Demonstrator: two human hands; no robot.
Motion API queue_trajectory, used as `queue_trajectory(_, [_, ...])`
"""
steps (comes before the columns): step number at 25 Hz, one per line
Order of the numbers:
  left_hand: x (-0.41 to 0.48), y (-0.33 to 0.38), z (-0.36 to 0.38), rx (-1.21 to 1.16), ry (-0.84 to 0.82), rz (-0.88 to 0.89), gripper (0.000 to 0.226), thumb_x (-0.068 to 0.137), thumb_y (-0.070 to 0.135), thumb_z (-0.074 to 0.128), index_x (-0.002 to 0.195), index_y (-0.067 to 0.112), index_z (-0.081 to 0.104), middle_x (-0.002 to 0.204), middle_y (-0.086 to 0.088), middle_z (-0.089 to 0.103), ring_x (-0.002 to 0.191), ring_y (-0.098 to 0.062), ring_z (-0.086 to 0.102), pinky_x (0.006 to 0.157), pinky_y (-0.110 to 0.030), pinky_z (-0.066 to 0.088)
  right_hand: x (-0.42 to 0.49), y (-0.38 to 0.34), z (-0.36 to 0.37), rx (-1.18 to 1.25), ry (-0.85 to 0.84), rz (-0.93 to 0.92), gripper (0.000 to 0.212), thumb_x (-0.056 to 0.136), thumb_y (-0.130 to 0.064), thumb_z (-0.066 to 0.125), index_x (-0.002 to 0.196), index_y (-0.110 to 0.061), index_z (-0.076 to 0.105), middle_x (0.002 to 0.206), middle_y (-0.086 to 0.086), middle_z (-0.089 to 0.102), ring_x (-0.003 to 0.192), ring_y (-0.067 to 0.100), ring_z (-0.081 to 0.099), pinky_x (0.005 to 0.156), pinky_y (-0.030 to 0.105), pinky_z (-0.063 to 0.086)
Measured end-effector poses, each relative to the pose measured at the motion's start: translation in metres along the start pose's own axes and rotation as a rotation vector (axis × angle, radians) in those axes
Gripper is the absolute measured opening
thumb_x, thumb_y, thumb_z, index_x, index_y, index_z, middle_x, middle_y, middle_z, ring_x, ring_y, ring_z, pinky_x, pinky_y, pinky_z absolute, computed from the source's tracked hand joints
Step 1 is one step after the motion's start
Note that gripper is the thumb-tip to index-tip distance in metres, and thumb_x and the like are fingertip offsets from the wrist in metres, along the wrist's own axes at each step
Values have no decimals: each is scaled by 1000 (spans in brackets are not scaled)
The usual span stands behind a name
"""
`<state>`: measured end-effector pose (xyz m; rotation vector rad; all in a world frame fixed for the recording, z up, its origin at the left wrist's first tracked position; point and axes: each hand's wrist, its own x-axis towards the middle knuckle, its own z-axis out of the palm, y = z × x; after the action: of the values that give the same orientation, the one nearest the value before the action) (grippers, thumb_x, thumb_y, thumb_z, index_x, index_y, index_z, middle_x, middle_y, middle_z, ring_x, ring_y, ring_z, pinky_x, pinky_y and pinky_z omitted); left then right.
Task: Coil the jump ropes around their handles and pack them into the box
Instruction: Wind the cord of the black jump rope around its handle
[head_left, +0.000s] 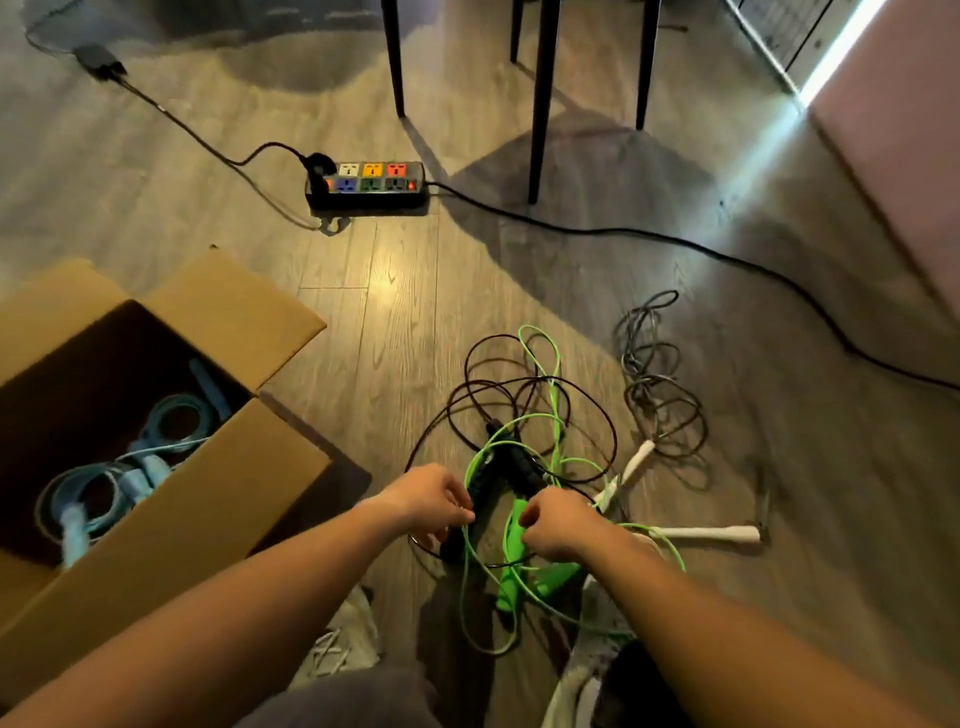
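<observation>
Blue rope (104, 483) is already coiled in the box (171, 525), so this looks like step two: both hands pinching the green rope (540, 431) out of the floor tangle. Left hand (431, 501) and right hand (558, 522) are curled narrow around its cord, just above the green handles (511, 566). Next up is probably freeing it from the black rope (519, 384) before wrapping.

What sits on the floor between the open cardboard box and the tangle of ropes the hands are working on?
In the head view, only bare wood floor separates the cardboard box from the green rope tangle; the left hand reaches across near it.
</observation>
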<state>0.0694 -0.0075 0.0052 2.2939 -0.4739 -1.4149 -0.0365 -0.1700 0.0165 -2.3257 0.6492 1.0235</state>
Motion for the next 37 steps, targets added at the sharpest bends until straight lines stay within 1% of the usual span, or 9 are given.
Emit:
queue_trajectory(5, [23, -2, 21, 88, -25, 50, 23, 92, 27, 69, 112, 16, 69, 74, 5, 65, 55, -3, 65, 48, -23, 53, -1, 2, 48, -170, -63, -34, 64, 79, -23, 77, 134, -17, 43, 127, 17, 62, 121, 36, 57, 95, 40, 49])
queue_trajectory(11, [-15, 24, -9, 221, -55, 224, 47, 82, 42, 77, 124, 26, 65, 103, 3, 67, 82, -9, 63, 68, -19, 49, -20, -19, -29, -220, -45, -119, 38, 82, -11, 62, 117, -25, 71, 118, 9, 69, 106, 28, 67, 88, 35, 57])
queue_trajectory(15, [-85, 85, -60, 395, 94, 412, 24, 92, 37, 66, 113, 25, 69, 105, 2, 68, 90, -15, 63, 80, -32, 54, -89, -55, -132, -367, 217, -257, 32, 86, -7, 64, 113, -22, 74, 112, 7, 73, 105, 26, 67, 82, 31, 53])
queue_trajectory(18, [-143, 132, -101, 299, 344, 547, 18, 99, 25, 57, 110, 19, 71, 89, 9, 62, 70, 0, 56, 63, -15, 42, -151, -66, -192, -467, 516, -287, 40, 84, -8, 67, 121, -22, 69, 122, 7, 67, 112, 28, 63, 90, 35, 54])
queue_trajectory(24, [-246, 193, -143, -32, 435, 698, 27, 102, 25, 53, 90, 16, 75, 66, 7, 56, 56, -5, 44, 53, -18, 39, -218, -20, -238, -323, 776, -17, 32, 85, -15, 63, 117, -15, 67, 118, 13, 68, 110, 34, 63, 90, 41, 55])
queue_trajectory(28, [-270, 222, -136, -430, 359, 777, 31, 103, 27, 50, 91, 13, 75, 57, 9, 47, 52, -5, 37, 49, -22, 27, -227, -4, -220, -219, 744, 94, 43, 88, -22, 60, 130, -26, 59, 135, 7, 59, 125, 31, 53, 99, 40, 44])
queue_trajectory(31, [-272, 238, -131, -514, 373, 808, 37, 101, 26, 51, 78, 13, 76, 56, 5, 40, 51, -9, 30, 49, -25, 20, -240, -27, -220, 203, 521, -343, 62, 87, -6, 59, 143, -30, 47, 135, 4, 55, 114, 22, 57, 85, 29, 51])
queue_trajectory(33, [-268, 243, -132, -553, 364, 830, 40, 101, 26, 51, 73, 16, 78, 61, 1, 35, 52, -11, 28, 51, -29, 17, -235, -40, -220, 324, 354, -456, 64, 83, -12, 71, 141, -30, 49, 127, 1, 58, 112, 19, 59, 93, 33, 52])
queue_trajectory(37, [-260, 236, -135, -585, 385, 777, 34, 100, 28, 54, 79, 12, 76, 60, 3, 37, 51, -10, 30, 51, -29, 20, -210, -37, -216, 26, 333, -418, 17, 90, -42, 67, 107, -40, 67, 108, -6, 63, 107, 21, 61, 99, 44, 52])
